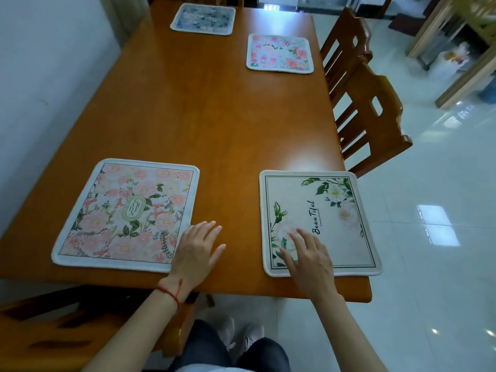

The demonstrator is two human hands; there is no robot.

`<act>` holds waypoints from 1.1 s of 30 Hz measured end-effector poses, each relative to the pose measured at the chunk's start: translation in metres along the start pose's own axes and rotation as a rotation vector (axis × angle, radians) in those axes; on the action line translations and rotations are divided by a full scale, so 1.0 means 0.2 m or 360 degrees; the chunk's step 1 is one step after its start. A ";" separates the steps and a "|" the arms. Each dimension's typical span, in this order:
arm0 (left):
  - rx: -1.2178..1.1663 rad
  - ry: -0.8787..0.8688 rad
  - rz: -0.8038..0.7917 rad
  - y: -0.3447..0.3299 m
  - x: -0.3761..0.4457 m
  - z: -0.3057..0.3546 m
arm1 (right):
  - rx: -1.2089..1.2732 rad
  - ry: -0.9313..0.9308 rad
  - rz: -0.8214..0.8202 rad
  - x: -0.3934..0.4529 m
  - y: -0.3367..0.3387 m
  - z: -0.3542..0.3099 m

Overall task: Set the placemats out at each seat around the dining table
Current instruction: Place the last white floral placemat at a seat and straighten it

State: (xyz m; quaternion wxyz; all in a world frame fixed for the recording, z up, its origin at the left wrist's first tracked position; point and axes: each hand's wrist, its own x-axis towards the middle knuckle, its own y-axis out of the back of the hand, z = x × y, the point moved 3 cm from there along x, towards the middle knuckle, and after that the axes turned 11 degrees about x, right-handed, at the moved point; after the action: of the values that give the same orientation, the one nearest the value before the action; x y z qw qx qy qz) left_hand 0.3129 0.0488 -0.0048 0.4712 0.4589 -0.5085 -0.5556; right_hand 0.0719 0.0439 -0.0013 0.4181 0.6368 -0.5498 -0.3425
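Note:
Several placemats lie flat on the orange wooden dining table (204,116). A pink floral placemat (128,213) sits near left. A cream placemat with white flowers and script (327,210) sits near right. A pink-and-white floral placemat (279,53) lies far right, and a blue patterned placemat (203,18) lies at the far end. My left hand (197,251) rests flat on the bare table, fingers spread, touching the right edge of the pink mat. My right hand (306,257) rests with fingers apart on the near-left corner of the cream mat.
Two wooden chairs (367,114) stand along the table's right side. Another chair (53,326) is at the near left below the table edge. A white wall runs along the left. Glossy tiled floor (434,237) lies to the right, with wooden furniture (456,49) beyond.

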 end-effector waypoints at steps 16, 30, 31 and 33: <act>0.0151 0.0059 -0.0123 -0.05 0.16 0.15 | -0.0036 -0.0003 -0.0069 0.14 0.10 0.30; -0.0017 0.0678 -0.0145 -0.07 0.19 0.78 | -0.0087 0.0525 -0.0328 0.39 0.37 0.82; -0.0041 0.0712 -0.0163 -0.08 0.18 0.81 | -0.0093 0.0559 -0.0347 0.41 0.38 0.84; -0.0062 0.0779 -0.0163 -0.10 0.15 0.85 | -0.0107 0.0607 -0.0359 0.43 0.39 0.86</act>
State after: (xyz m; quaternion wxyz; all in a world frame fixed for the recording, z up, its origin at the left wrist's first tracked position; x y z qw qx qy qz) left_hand 0.1400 0.0426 -0.0158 0.5604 0.5957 -0.3446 -0.4609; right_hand -0.1000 -0.0719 -0.0004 0.4947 0.7332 -0.3743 -0.2786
